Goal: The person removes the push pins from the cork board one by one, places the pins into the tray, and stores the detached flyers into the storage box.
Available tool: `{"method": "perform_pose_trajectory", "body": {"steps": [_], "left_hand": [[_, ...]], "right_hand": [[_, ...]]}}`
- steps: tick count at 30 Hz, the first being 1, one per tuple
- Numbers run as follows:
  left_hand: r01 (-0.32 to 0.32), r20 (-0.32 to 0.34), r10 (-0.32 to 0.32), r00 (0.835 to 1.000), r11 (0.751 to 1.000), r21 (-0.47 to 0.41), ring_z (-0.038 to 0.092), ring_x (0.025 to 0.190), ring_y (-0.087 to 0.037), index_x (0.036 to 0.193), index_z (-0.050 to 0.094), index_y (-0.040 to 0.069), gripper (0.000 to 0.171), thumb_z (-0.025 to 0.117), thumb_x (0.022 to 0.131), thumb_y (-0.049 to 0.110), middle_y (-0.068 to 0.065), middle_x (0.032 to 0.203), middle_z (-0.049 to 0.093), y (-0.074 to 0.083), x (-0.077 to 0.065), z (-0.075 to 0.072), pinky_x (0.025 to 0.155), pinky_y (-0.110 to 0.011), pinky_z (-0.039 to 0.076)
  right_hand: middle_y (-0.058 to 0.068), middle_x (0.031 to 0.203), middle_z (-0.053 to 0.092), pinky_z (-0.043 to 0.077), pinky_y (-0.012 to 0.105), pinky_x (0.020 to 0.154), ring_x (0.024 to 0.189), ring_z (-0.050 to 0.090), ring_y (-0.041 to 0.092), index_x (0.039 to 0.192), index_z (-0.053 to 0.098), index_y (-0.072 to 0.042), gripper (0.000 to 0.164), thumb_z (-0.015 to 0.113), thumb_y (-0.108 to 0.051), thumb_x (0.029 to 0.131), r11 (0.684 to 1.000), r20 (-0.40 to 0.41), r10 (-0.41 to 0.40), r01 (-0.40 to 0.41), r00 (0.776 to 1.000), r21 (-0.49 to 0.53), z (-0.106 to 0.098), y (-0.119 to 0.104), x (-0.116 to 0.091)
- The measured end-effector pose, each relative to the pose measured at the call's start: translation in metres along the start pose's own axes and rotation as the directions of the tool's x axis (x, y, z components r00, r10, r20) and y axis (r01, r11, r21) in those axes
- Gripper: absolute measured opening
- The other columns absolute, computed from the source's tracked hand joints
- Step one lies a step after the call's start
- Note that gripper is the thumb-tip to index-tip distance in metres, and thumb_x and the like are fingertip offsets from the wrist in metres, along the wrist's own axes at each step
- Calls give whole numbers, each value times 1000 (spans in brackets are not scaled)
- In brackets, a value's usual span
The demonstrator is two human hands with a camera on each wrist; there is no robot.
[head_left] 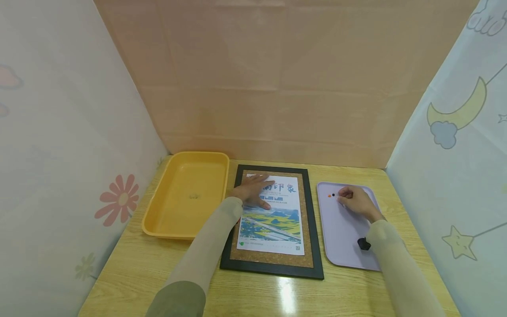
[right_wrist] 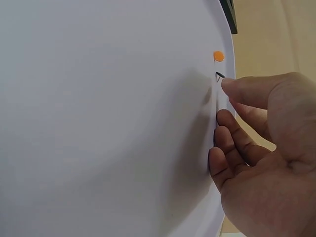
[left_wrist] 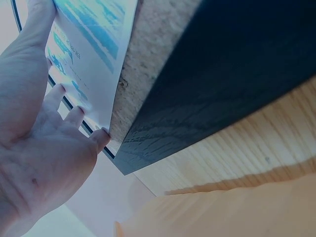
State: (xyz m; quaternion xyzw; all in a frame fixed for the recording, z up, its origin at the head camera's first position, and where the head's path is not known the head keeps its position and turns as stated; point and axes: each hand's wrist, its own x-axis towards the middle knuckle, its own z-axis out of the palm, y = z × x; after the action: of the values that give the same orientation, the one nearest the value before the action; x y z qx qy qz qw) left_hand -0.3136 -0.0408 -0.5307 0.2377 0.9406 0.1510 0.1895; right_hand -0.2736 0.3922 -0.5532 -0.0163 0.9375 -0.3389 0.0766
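My left hand [head_left: 253,191] lies spread over the upper left of a printed poster [head_left: 273,226], its fingertips on the paper. Beneath the poster is a cork board [head_left: 273,259] with a black frame. A small green pushpin [head_left: 241,243] shows at the poster's lower left corner. My right hand [head_left: 356,202] is low over the far end of a lavender tray [head_left: 340,242], fingers loosely bent. In the right wrist view, a small black pushpin [right_wrist: 219,75] lies right at the thumb tip, with an orange pushpin [right_wrist: 218,56] just beyond it. Nothing shows between thumb and index finger.
A yellow plastic tray [head_left: 158,224] stands left of the board on the wooden table [head_left: 245,299]. A tan sheet [head_left: 245,110] rises behind, and patterned cloth walls [head_left: 59,154] flank both sides. A small black device [head_left: 363,243] sits at my right wrist.
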Motion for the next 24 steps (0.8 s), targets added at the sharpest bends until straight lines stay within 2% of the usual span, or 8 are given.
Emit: {"method": "perform_pose_trajectory", "body": {"steps": [3,5,8,12,24], "left_hand": [[-4,-2,4,1000,1000,-1,4,181,-33,180,31,36,107,91,93,54,3,194,11,0,-1,0,146,-66,4],[-5,-4,5,1000,1000,2,4,181,-33,180,31,36,106,91,93,54,3,194,11,0,-1,0,146,-66,5],[-12,-5,12,1000,1000,2,4,181,-34,180,31,36,106,90,93,54,3,194,10,0,-1,-1,146,-66,5],[-8,1,8,1000,1000,4,3,182,-32,180,30,37,107,90,92,56,4,194,9,-1,1,0,146,-66,4],[0,7,0,1000,1000,-6,4,182,-33,179,32,38,107,91,92,56,4,194,10,-3,3,0,146,-66,4]], "right_hand": [[27,123,74,56,21,79,108,70,30,133,69,7,33,73,-15,109,1000,-7,-2,2,1000,-13,-1,0,-3],[29,127,74,58,26,84,113,71,37,135,69,8,36,73,-17,109,1000,-13,-7,7,1000,-28,-2,0,-7],[33,136,72,61,44,98,124,69,46,140,67,8,42,72,-21,111,999,-18,-14,13,1000,-43,-3,1,-12],[35,146,68,55,66,114,136,64,53,148,63,9,50,71,-25,112,999,-8,-26,26,1000,-40,-3,0,-19],[35,159,60,49,74,119,144,57,58,157,55,8,66,72,-37,112,992,16,-94,95,995,-82,-3,-12,-43]]}}
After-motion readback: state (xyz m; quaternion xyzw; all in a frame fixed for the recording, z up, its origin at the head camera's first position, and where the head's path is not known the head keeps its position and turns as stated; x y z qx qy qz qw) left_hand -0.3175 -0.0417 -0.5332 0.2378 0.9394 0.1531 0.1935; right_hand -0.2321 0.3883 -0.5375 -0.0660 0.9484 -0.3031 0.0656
